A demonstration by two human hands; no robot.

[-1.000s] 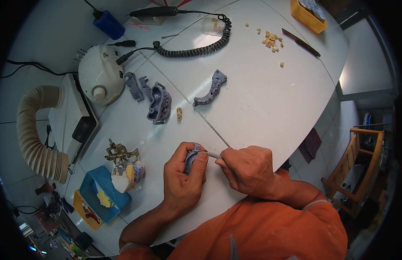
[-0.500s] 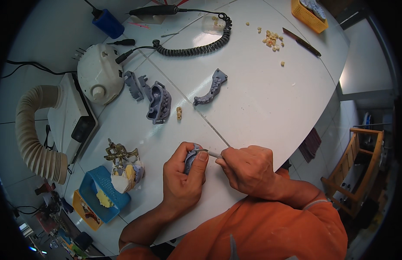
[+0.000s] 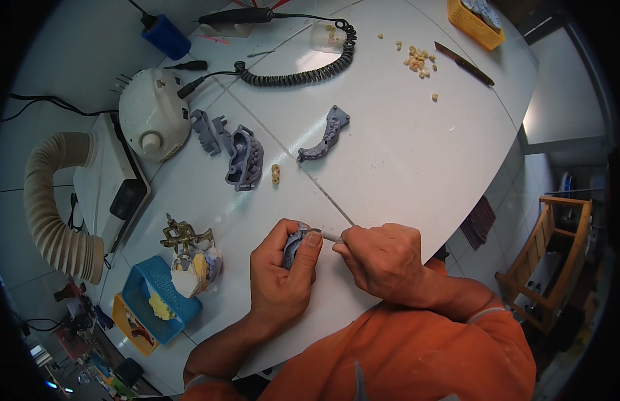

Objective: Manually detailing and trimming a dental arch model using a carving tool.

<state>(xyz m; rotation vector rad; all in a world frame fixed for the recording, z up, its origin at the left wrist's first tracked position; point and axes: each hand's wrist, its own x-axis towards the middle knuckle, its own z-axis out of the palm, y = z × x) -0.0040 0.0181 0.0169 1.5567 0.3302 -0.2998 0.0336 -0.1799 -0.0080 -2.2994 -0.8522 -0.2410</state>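
My left hand point(image 3: 280, 274) grips a small grey dental model piece point(image 3: 296, 243) just above the white table point(image 3: 403, 160). My right hand point(image 3: 383, 257) pinches a thin metal tool point(image 3: 330, 236) whose tip touches the top of that piece. Most of the piece is hidden by my left fingers. Both orange-sleeved forearms come in from the lower edge.
Further up the table lie two grey jaw models point(image 3: 243, 157) point(image 3: 327, 134), a small tooth piece point(image 3: 275, 174), a white round machine point(image 3: 153, 113), a coiled black cable point(image 3: 300, 70) and loose yellowish teeth point(image 3: 417, 60). To my left stand a brass articulator point(image 3: 186, 244), a blue basket point(image 3: 153, 301) and a ribbed hose point(image 3: 53, 214).
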